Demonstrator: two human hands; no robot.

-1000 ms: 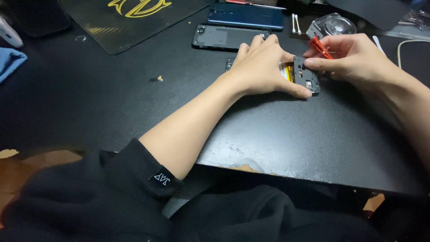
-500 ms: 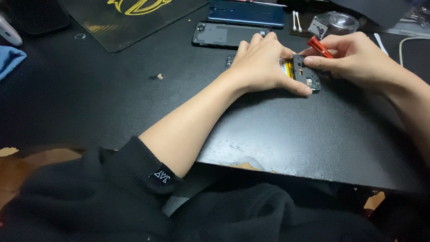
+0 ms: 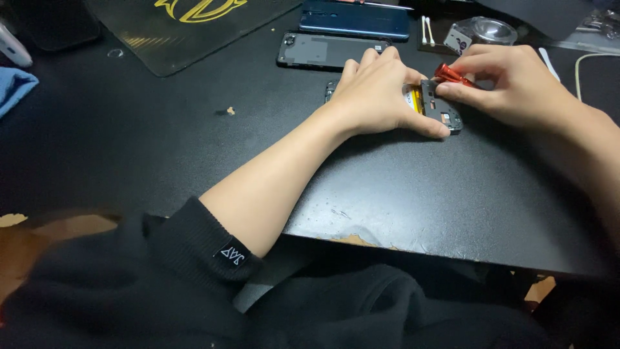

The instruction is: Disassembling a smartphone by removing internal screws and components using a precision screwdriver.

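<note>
— What was I looking at in the middle?

— An opened phone lay flat on the black counter, near its far side. Its back was off, so I saw a bit of yellow inside and a dark frame. I think it was light and stiff, but easy to break inside. I would hold it by the edges only, never by the open middle.

— What were the hands doing?

— The left hand lay over the phone and pressed it down, with the thumb on its near edge. The right hand pinched a small red screwdriver, and its tip was down at the phone's right end. The tool looked thin and smooth, so I guessed it could slip.

— And around them?

— Just behind lay a black back cover, then a blue phone. Two cotton swabs and a small clear dish sat near the right hand. A blue cloth was well apart, at the left edge.
</note>
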